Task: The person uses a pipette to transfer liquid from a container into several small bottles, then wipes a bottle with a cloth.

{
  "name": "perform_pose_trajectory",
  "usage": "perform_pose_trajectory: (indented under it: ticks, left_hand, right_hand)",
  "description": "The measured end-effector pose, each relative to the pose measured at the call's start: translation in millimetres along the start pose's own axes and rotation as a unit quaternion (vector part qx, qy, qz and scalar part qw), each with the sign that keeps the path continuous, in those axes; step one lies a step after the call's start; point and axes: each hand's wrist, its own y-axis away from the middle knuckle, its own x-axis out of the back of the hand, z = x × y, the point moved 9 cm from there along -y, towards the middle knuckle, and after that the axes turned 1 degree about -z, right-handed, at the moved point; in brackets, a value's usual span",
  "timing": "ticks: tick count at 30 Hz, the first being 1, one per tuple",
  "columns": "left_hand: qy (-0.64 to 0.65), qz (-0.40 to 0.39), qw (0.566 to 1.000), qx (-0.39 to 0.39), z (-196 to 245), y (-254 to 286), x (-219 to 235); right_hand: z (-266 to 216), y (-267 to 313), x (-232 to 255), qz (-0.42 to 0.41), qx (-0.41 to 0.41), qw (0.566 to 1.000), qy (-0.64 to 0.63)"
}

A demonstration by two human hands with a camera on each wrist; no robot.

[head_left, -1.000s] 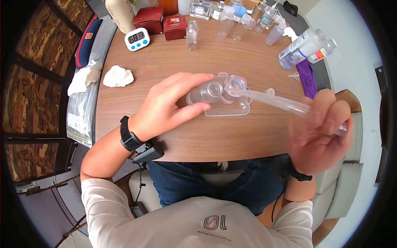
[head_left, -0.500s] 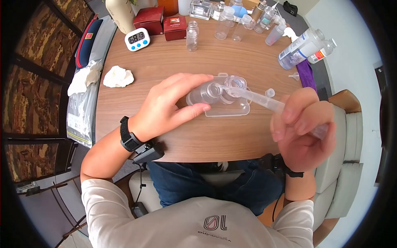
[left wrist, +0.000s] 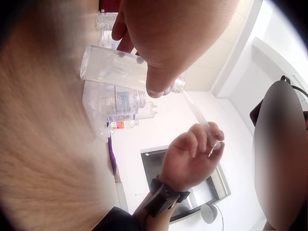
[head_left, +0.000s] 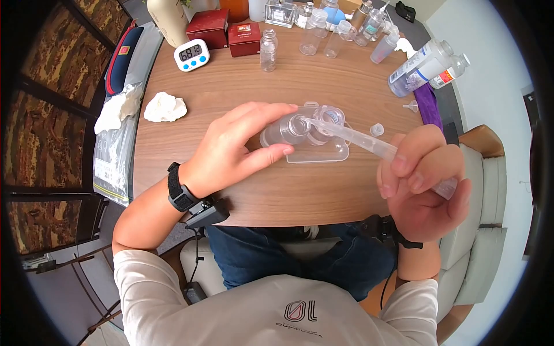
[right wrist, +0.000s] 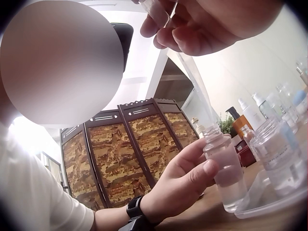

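Note:
My left hand (head_left: 228, 141) holds a small clear bottle (right wrist: 230, 180) upright on the table, fingers on one side and thumb on the other. The bottle's threaded mouth is uncapped. In my right hand (head_left: 426, 181) is a long translucent plastic dropper (head_left: 366, 141), gripped around its back end. The dropper slants down to the left, its tip right at the mouth of the held bottle. Just right of that bottle stands a wider clear open bottle (right wrist: 276, 151) with a label. Beneath and beside it lies a clear plastic case (head_left: 323, 157).
A small clear cap (head_left: 377, 130) and a little funnel (head_left: 410, 106) lie to the right. Large labelled bottles (head_left: 420, 68) stand at the right edge. Along the back are red boxes (head_left: 244, 39), a timer (head_left: 191, 55) and several small bottles. Crumpled tissue (head_left: 165, 107) lies left.
My right hand has moved left, bringing the dropper's tip from over the wider bottle to the held bottle's mouth. My left hand and its bottle have stayed put.

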Motion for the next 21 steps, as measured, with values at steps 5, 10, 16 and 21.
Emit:
perform_pose_trajectory:
  ticks: [5, 10, 16, 21]
  left_hand:
    - [0.0, 0.004, 1.0, -0.007, 1.1, -0.4, 0.4]
    - [-0.006, -0.007, 1.0, 0.005, 0.0, 0.0, -0.5]
    - [-0.009, -0.006, 1.0, 0.013, -1.8, 0.5, 0.8]
    - [-0.002, 0.005, 1.0, 0.011, -1.3, -0.2, 0.4]
  right_hand:
    - [-0.1, 0.7, 0.5, 0.007, -0.004, 1.0, -0.002]
    - [0.5, 0.2, 0.6, 0.003, -0.006, 1.0, 0.013]
    - [-7.7, 0.9, 17.3, 0.052, 0.035, 0.997, -0.037]
    - [29.9, 0.0, 32.7, 0.077, -0.048, 0.993, 0.079]
